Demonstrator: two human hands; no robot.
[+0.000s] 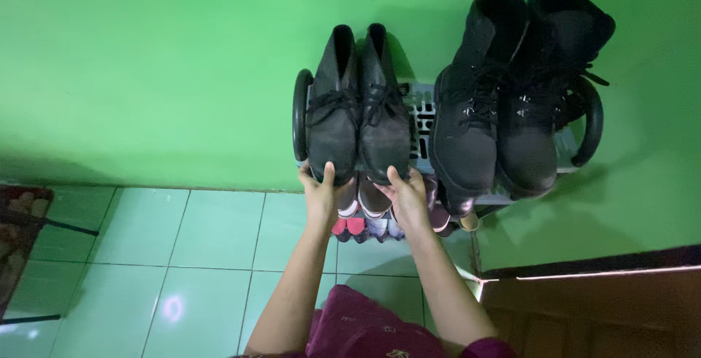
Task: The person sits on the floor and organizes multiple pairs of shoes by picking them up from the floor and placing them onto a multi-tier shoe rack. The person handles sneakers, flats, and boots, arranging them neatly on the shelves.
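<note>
While 2 low black lace-up boots (358, 106) sit on the top shelf (422, 120), each toe is being held.
Left hand (320, 193) and right hand (406, 196) are closed over the toes, arms stretched forward. A careless tug could probably tip them off, or the tall black boots (511, 95) just beside could get knocked.

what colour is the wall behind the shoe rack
Bright green wall, plain with no pattern, clearest in the head view behind the shoe rack.

Black lace-up shoes (358, 109) and black boots (511, 95) — bright green wall (146, 58), pale mint tiles (204, 248).
</note>
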